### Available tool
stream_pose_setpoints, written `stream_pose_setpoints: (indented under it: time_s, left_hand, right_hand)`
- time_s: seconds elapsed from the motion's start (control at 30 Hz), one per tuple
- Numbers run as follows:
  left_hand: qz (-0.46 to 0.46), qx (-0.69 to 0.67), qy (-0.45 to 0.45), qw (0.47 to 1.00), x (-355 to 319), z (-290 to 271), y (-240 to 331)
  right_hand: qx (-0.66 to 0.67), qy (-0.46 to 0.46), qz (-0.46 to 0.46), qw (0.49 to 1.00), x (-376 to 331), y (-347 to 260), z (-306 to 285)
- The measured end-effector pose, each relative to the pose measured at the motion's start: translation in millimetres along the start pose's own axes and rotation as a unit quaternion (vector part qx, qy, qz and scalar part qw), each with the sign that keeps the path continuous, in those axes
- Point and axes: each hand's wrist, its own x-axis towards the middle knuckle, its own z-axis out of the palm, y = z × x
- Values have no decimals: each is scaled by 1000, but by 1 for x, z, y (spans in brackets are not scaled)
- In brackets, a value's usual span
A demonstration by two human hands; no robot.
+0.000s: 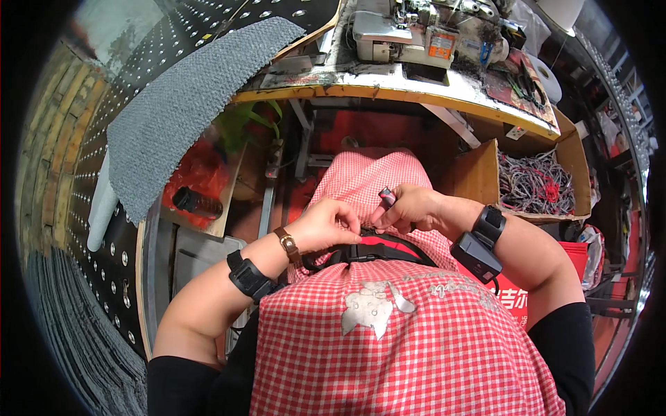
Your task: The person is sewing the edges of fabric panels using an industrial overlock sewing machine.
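Observation:
Both hands meet over my lap, just beyond a black strap with a buckle across my red-and-white checked apron. My left hand is closed, its thumb and fingertips pinched together by the strap; whatever they may grip is too small or hidden to name. In my right hand, the curled fingers hold a small dark object with a pinkish-red side. Its tip pokes up past the index finger, while the rest is covered. Red cloth shows between the hands and the strap.
An overlock sewing machine stands on the worktable ahead. Grey textured fabric drapes over the perforated black table at left. A cardboard box of thread scraps sits at right. A dark bottle lies on red plastic.

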Motion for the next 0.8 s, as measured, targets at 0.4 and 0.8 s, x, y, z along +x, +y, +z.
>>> stream_pose_setpoints:
  time_s: [0.4,0.8]
  left_hand:
    - [-109,-164,-9,980,4,10,0]
    - [-121,-168,44,977,-3,8,1]
  right_hand:
    - [-29,14,-42,999,-21,-19,11]
    - [-63,1,-37,997,-13,-18,15]
